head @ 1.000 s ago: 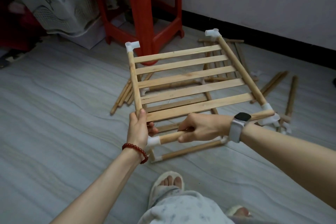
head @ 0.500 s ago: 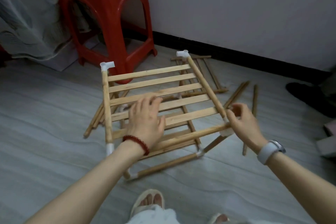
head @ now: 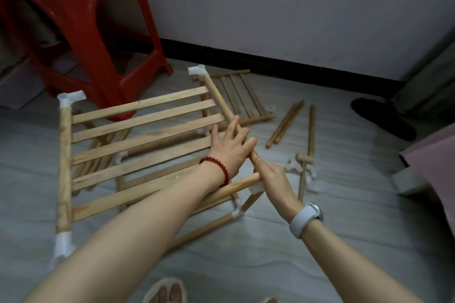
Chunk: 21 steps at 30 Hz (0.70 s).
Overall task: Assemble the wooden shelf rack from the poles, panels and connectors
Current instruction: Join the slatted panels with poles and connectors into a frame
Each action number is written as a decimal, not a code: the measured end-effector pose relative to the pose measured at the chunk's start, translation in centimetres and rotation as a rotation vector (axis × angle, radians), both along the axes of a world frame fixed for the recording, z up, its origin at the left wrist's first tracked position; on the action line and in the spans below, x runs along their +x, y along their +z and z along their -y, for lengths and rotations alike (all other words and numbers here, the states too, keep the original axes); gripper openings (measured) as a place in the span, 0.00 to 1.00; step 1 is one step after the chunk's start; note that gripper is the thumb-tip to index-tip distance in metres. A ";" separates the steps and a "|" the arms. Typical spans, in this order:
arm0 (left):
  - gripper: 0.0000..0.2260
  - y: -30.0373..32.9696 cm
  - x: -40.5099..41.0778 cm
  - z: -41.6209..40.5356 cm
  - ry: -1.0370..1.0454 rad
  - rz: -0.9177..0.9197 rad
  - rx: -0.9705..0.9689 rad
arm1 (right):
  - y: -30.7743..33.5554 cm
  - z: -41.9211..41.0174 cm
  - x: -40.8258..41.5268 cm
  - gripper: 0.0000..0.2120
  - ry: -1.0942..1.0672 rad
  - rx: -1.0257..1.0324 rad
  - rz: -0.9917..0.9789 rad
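A part-built wooden rack (head: pixel 138 130) stands on the floor: a slatted panel held between round poles with white plastic corner connectors (head: pixel 71 98). My left hand (head: pixel 230 146) reaches across the panel and curls its fingers round the right side pole (head: pixel 216 96). My right hand (head: pixel 270 176) grips the near right corner, where that pole meets the white connector (head: pixel 256 188) and the front pole. A lower frame of poles shows beneath the panel.
A red plastic stool (head: pixel 81 19) stands behind the rack at the left. Another slatted panel (head: pixel 241 93), loose poles (head: pixel 285 124) and spare connectors (head: pixel 299 166) lie on the floor to the right. A dark shoe (head: pixel 384 118) lies by the wall. My slippered foot (head: pixel 165 290) is at the bottom edge.
My left hand has moved from the middle slats to the right side pole. My right hand has closed on the near right corner. The view has shifted closer and to the left.
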State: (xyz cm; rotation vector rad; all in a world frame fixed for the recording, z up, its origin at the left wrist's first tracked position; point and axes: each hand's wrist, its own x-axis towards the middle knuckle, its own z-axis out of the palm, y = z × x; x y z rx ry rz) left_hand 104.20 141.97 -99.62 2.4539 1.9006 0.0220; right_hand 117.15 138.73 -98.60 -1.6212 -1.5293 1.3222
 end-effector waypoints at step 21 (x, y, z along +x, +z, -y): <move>0.15 3.3 -3.0 6.1 -0.120 0.418 0.169 | -1.7 -0.4 1.5 0.27 -0.053 -0.037 -0.063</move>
